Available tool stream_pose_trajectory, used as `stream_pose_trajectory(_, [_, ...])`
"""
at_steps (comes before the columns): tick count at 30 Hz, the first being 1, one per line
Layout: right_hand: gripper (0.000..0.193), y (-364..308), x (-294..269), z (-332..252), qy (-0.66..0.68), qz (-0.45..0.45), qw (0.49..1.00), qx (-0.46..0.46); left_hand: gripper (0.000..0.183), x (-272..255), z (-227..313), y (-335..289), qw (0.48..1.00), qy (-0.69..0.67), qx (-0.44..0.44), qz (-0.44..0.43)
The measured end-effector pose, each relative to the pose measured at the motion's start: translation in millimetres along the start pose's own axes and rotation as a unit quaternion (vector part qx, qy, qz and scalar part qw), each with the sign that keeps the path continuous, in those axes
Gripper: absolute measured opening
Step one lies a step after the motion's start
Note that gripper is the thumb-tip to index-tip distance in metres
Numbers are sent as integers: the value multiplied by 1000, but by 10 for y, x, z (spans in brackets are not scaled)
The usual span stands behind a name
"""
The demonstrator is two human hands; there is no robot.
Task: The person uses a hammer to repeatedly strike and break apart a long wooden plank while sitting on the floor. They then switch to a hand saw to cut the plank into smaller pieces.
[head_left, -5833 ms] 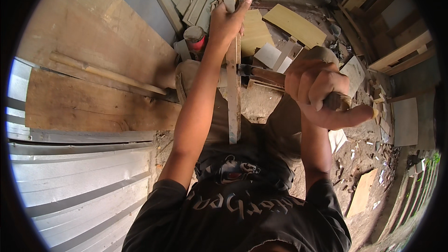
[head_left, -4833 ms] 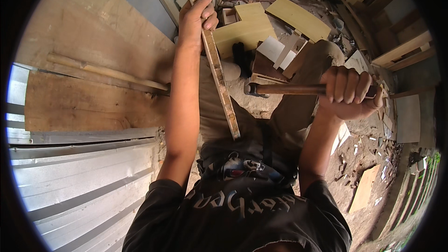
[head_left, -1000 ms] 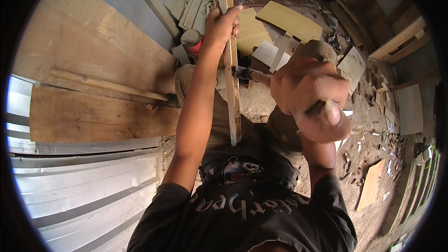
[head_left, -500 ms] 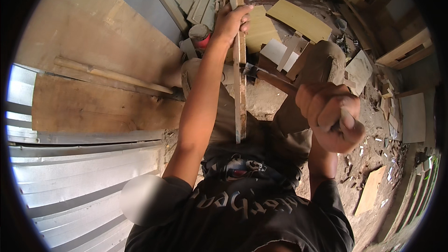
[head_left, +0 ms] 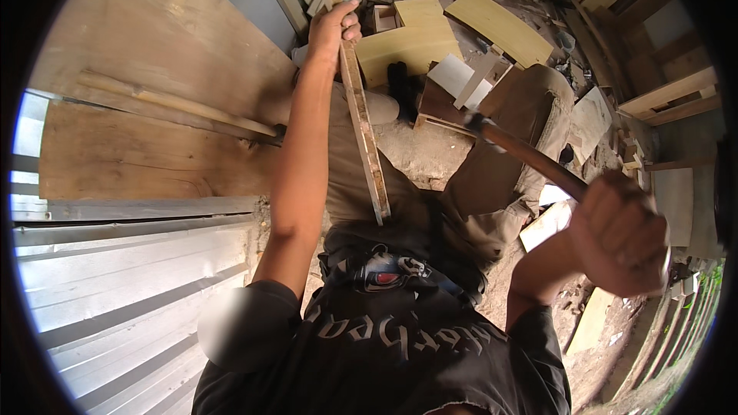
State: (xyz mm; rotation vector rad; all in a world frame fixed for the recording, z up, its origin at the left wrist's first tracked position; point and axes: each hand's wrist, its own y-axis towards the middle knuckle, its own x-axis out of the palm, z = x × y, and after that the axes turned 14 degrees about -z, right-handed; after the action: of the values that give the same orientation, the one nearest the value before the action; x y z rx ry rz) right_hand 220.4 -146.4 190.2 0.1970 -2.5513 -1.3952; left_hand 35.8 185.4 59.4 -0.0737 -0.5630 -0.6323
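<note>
A long, narrow wooden strip (head_left: 360, 115) stands on edge, slanting from near my waist up past the top of the view. My left hand (head_left: 333, 28) is wrapped round its upper part. Out to the right, my right hand (head_left: 621, 234) grips the end of a hammer's (head_left: 530, 155) wooden handle. The dark hammer head points toward the strip over my right thigh, well apart from it. Slight motion blur softens the head and my right fist.
Yellowish boards (head_left: 498, 27) and a white panel piece (head_left: 461, 79) lie on the floor ahead. Large plywood sheets (head_left: 146, 154) and a pole (head_left: 181, 107) are at the left, above corrugated metal (head_left: 138, 277). Wood scraps litter the right side, near wooden frames (head_left: 669, 92).
My right hand has swung the hammer away from the strip, to the right and nearer me. The strip's upper end and my left hand have shifted left, tilting the strip.
</note>
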Motion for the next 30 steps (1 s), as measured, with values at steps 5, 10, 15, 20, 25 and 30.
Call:
stream_pose_trajectory(5, [38,27,200,460,36,20,999,19,24,397,156,-101,999,45,6,-10])
stream_pose_trajectory(10, [47,294,230,648,-7,-8,999,43,29,835,287,-215,993,103,36,-40])
stream_pose_trajectory(15, [47,541,296,557,-77,-34,995,58,61,1035,305,-265,991,76,30,-104])
stream_pose_trajectory(20, [47,658,308,428,-108,-31,987,117,59,1216,285,-271,988,123,25,-93])
stream_pose_trajectory(25, [45,734,356,407,-143,-36,979,143,57,1342,228,-237,989,130,11,-70])
stream_pose_trajectory(30, [47,809,398,451,-151,-84,979,107,61,1473,190,-260,970,233,61,-24])
